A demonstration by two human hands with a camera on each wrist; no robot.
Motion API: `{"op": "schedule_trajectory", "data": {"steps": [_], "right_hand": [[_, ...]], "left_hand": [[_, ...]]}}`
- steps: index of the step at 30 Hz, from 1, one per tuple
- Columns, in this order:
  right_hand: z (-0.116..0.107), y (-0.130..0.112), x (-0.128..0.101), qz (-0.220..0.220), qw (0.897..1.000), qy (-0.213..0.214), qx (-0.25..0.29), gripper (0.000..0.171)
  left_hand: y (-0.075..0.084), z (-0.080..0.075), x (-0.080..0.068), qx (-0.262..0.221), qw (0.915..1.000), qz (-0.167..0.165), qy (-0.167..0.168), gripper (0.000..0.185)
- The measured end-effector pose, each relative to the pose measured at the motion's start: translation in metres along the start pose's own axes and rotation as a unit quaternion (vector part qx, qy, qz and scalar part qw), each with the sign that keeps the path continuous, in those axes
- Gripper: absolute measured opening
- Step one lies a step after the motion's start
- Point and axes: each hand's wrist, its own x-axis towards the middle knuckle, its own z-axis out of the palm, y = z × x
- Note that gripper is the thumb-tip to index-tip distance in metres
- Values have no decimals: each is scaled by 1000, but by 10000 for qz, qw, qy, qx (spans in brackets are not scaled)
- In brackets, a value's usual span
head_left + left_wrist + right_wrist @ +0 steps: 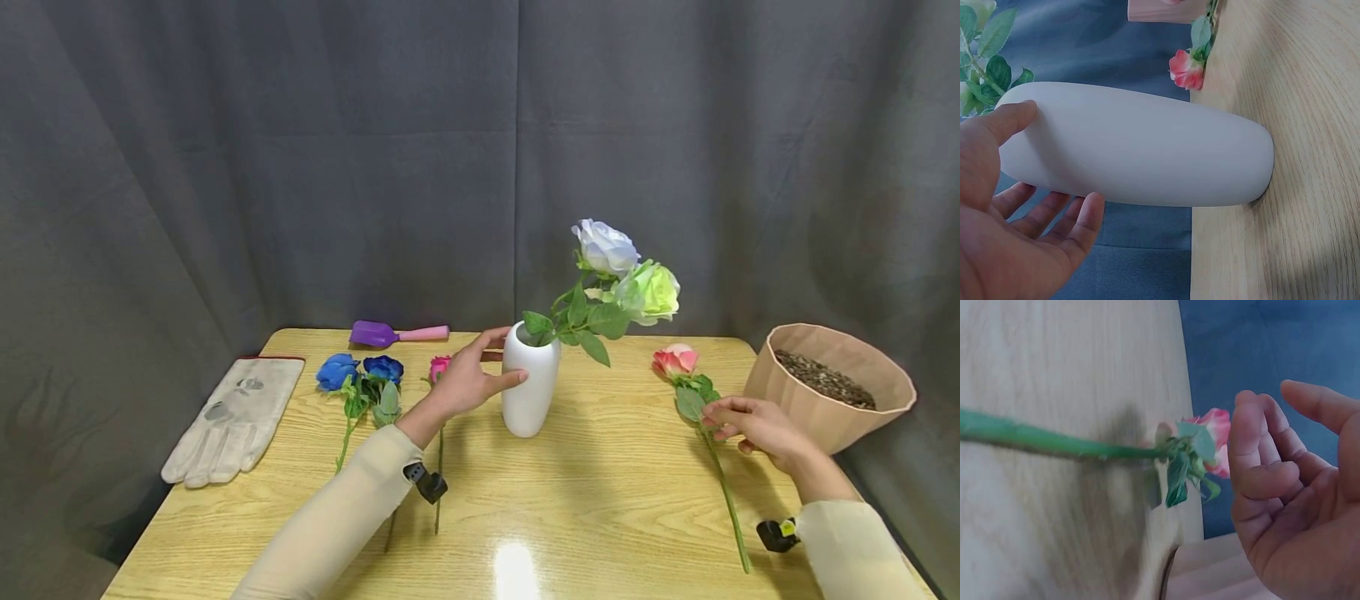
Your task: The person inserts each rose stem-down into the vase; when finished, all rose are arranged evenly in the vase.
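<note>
A white vase (531,387) stands upright on the table, with a white rose (606,247) and a yellow-green rose (651,293) leaning out to the right. My left hand (471,379) is at the vase's upper part, thumb on one side and fingers on the other; the left wrist view shows this hand (1029,206) close up. A pink rose (677,360) lies on the table at the right, its stem toward the front edge. Over its leaves is my right hand (757,429), fingers loosely bent. In the right wrist view, nothing sits between that hand's (1297,481) thumb and fingers.
Blue roses (339,372) and a magenta rose (439,367) lie left of the vase. Behind them is a purple scoop (373,334) with a pink handle. A work glove (236,417) lies at the left edge. A peach pot (783,404) of dark loose material stands far right.
</note>
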Motion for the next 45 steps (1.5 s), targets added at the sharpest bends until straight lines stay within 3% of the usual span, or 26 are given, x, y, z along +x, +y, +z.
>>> {"op": "schedule_trajectory", "data": {"steps": [11, 26, 31, 45], "right_hand": [[-3, 16, -4, 249, 9987, -211, -401, 46], [-2, 33, -9, 562, 9969, -190, -513, 36], [0, 37, -8, 669, 9968, -287, -319, 32], [4, 43, -6, 842, 9949, -314, -461, 35]], "left_hand": [[0, 0, 0, 31, 10000, -19, 16, 79], [0, 0, 0, -11, 10000, -32, 56, 78], [1, 0, 0, 15, 10000, -23, 57, 78], [-1, 1, 1, -27, 10000, -26, 14, 78]]}}
